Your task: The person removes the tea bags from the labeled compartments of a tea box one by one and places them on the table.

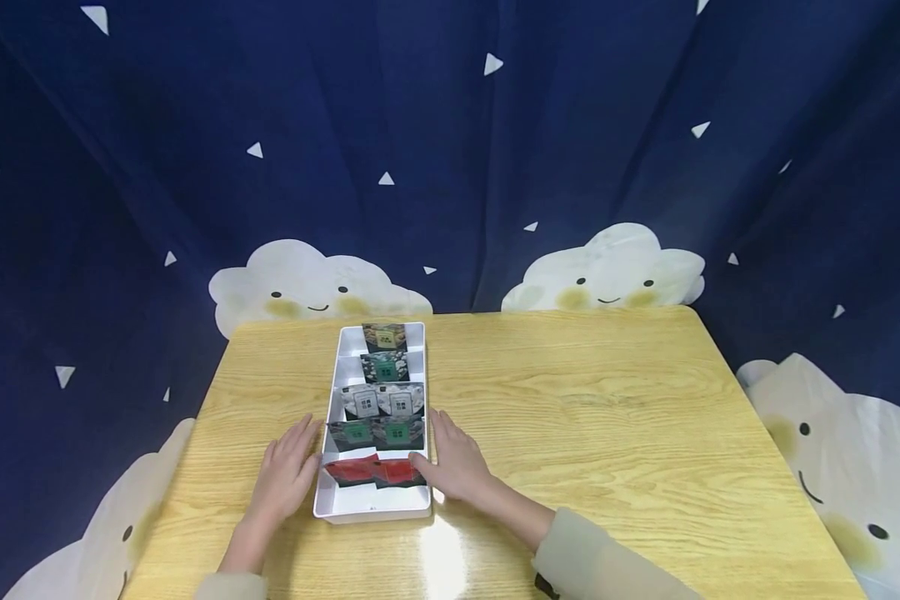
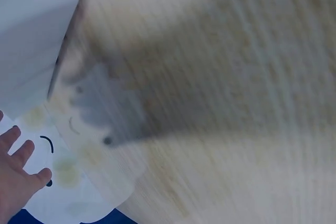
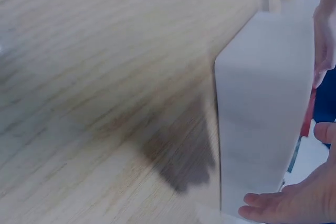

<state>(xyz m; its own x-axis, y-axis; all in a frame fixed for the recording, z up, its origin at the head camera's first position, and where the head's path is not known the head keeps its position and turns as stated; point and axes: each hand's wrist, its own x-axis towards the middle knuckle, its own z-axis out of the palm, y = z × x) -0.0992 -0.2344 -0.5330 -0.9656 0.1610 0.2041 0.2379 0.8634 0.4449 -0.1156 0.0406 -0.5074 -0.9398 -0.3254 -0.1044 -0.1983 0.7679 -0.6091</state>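
Left hand (image 1: 288,475) and right hand (image 1: 453,461), fingers straight, flank the near end of a white tray (image 1: 330,505) of packets on the table (image 1: 607,417); even pressure from both sides should keep it square.

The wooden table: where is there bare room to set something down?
Bare wood spans the table from the white tray across to the right edge and back to the curtain. It is crowded beside the tray, where the left hand and right hand flank it.
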